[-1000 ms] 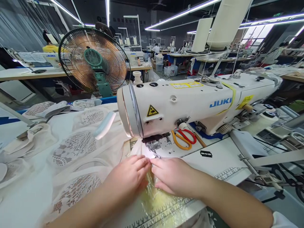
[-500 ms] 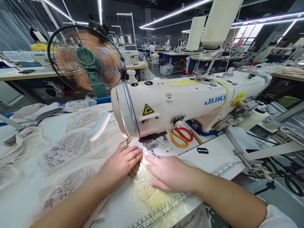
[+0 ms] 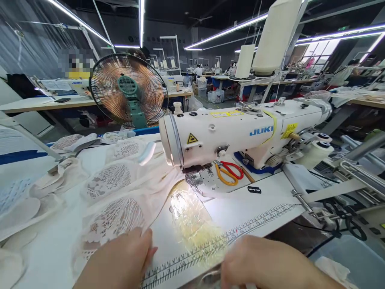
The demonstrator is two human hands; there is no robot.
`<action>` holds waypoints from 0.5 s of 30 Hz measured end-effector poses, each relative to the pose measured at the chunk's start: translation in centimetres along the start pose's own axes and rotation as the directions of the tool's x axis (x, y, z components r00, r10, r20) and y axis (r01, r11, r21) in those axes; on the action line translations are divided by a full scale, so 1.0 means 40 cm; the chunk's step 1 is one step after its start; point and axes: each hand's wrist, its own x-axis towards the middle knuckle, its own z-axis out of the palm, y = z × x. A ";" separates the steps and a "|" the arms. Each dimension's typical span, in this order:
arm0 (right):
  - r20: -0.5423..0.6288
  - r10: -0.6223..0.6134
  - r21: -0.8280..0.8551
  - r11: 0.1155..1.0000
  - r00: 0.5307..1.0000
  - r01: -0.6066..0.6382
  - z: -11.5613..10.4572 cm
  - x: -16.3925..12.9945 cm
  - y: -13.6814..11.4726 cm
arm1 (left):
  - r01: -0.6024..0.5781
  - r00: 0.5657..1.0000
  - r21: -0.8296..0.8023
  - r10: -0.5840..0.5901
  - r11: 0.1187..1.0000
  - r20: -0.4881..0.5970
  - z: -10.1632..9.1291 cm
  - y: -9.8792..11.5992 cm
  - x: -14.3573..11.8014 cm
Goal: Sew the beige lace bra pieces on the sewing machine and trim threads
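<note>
Fingers of the left hand (image 3: 120, 261) lie pressed together and flat on the near edge of the lace fabric (image 3: 114, 216), which spreads left of the sewing machine (image 3: 240, 132) and runs up to its presser foot (image 3: 195, 178). Whether the right hand (image 3: 264, 265), blurred at the table's front edge by the printed ruler (image 3: 222, 241), is spread or closed cannot be told. Between both hands and the presser foot, the white table (image 3: 258, 204) lies open, with yellowed clear tape (image 3: 192, 224) on it; scissors (image 3: 230, 172) rest behind, under the machine arm.

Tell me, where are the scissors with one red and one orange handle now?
The scissors with red and orange handles lie on the bed of the white sewing machine, under its arm, right of the needle area.
</note>
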 end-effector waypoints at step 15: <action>-0.228 0.594 -0.013 0.791 0.772 -0.612 0.402 -0.067 0.066 | -0.236 0.799 -0.357 -0.029 0.904 -0.600 0.110 0.080 -0.217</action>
